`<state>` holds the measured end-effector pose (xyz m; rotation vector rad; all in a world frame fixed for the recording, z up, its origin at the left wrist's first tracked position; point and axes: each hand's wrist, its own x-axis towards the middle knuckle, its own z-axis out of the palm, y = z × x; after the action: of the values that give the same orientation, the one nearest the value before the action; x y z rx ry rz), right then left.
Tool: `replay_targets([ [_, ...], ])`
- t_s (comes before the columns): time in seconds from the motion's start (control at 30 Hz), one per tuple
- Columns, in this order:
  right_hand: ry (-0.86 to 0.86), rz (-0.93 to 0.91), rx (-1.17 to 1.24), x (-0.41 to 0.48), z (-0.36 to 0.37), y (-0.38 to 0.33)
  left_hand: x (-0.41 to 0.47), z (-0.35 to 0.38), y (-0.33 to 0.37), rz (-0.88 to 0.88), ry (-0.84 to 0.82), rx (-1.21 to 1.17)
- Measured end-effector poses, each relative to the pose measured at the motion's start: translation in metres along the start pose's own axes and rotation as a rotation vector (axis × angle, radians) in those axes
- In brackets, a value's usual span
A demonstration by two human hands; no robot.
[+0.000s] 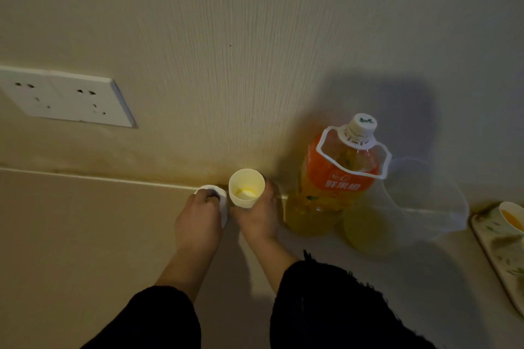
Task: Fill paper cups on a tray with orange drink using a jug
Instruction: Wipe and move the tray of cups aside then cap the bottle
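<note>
On the counter a capped orange drink bottle stands at the wall, with a clear jug just beside it and the tray at the right edge. The right hand grips a stack of paper cups. The left hand curls around a single cup touching the stack.

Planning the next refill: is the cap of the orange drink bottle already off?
No, the white cap sits on the neck of the upright orange drink bottle.
</note>
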<state>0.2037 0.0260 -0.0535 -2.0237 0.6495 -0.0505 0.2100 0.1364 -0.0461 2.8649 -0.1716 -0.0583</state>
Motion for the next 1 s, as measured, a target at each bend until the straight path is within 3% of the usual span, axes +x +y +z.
replay_targets([
  [0.3,0.032,-0.061,0.006,0.013,0.006,0.009,-0.001,0.002,0.000,-0.008,0.023,-0.020],
  [0.53,0.214,0.096,-0.075,0.008,0.012,0.025,-0.001,0.005,-0.001,0.029,0.051,-0.045],
  [0.8,0.034,0.125,-0.044,0.001,-0.002,0.025,0.020,0.007,0.010,0.032,0.061,-0.061],
  [1.0,-0.080,0.240,-0.011,-0.013,-0.005,0.037,0.022,0.010,0.019,0.211,0.098,0.037],
])
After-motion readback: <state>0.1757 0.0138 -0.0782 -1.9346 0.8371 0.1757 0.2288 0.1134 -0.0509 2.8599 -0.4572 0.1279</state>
